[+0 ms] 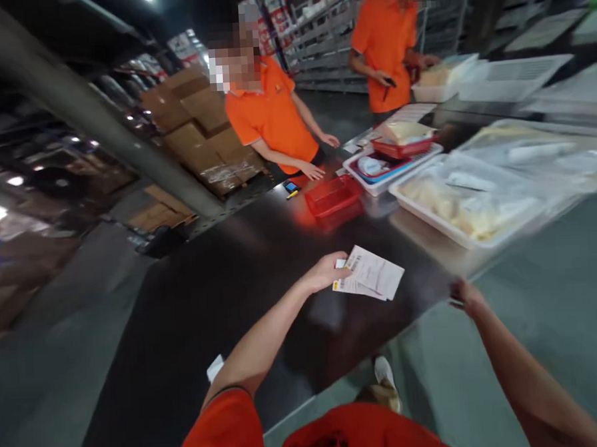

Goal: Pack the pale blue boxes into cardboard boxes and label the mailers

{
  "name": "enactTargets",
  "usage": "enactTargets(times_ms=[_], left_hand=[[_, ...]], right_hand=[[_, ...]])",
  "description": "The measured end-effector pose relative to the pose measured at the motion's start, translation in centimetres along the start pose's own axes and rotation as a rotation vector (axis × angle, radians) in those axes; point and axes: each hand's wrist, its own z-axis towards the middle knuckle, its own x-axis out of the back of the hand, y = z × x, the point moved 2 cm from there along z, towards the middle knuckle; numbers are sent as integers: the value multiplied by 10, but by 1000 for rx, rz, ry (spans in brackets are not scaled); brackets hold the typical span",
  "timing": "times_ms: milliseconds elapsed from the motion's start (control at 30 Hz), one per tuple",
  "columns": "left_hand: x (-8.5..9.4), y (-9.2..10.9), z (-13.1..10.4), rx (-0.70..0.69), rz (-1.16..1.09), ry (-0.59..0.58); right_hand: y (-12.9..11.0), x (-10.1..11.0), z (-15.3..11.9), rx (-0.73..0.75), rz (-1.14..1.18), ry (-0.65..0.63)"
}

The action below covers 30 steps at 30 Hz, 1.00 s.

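My left hand (327,273) is closed on the left edge of a few printed paper slips (376,273), thumb on top. The slips are white, with barcodes and small yellow marks, and fan out over the dark table (183,323). Off to the right, my right hand (466,295) is at the table's near edge, blurred, its fingers curled. Something dark shows at those fingers, too smeared to name. A red plastic basket (334,198) sits on the table beyond the slips.
White trays with plastic-bagged goods (470,198) line the right side. A small device (290,186) lies left of the red basket. Two people in orange shirts (272,111) stand across the table. Cardboard boxes (193,115) are stacked behind a slanting pillar (123,126).
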Motion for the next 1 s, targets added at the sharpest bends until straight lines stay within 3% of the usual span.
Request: enactTargets(times_ms=[100, 167, 233, 267, 300, 367, 433, 500, 567, 633, 733, 867, 1000], left_hand=[[-69, 21, -15, 37, 45, -309], [-124, 27, -30, 77, 60, -475], [-187, 34, -50, 99, 91, -618], [-222, 37, -61, 93, 115, -687], [-259, 42, -73, 75, 132, -748], [-338, 54, -103, 29, 113, -843], [-422, 67, -141, 13, -30, -888], [-505, 77, -188, 89, -225, -923], [-581, 80, -243, 251, -341, -991], [-644, 76, -300, 422, -368, -1098], [-723, 67, -375, 561, -428, -1275], [-837, 50, -448, 540, -370, -1399], [-978, 41, -513, 487, -220, -1407]], right_hand=[[9, 45, -61, -27, 90, -121], [13, 80, -122, -5, 242, -400], [20, 125, -191, 2, 343, -686], [26, 151, -226, 11, 367, -753], [35, 181, -259, 22, 374, -742], [57, 246, -320, 44, 409, -565], [85, 314, -374, 57, 493, -294], [115, 379, -423, 80, 598, -27], [143, 438, -464, 118, 677, 213], [170, 490, -500, 145, 724, 415], [213, 560, -541, 163, 769, 666], [274, 652, -579, 163, 813, 911], [331, 766, -622, 100, 684, 1000]])
